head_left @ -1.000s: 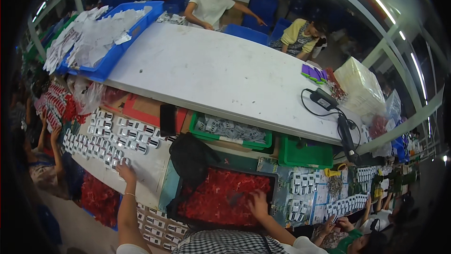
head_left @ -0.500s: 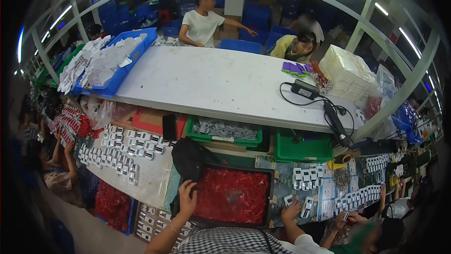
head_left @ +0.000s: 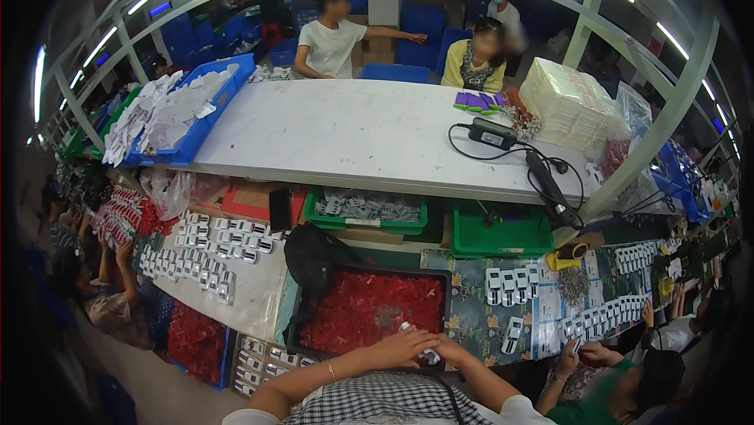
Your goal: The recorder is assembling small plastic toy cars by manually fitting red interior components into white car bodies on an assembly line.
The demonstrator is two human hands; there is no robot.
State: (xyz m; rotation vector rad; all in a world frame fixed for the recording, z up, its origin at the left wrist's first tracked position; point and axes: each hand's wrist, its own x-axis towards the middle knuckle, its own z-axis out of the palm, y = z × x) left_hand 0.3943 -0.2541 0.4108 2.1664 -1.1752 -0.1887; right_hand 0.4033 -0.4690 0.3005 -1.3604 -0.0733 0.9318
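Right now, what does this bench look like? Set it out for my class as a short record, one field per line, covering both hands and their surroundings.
Left hand: laid across a small white-and-grey device
Right hand: meets the left at the device; its exact grip is hidden
In front: black tray holding red pieces
Tray's far-left corner: black fabric item
Bench left: rows of pale devices
Bench right: more pale devices
Beyond tray: green bin of pale parts
Higher up: white shelf bearing a black power adapter
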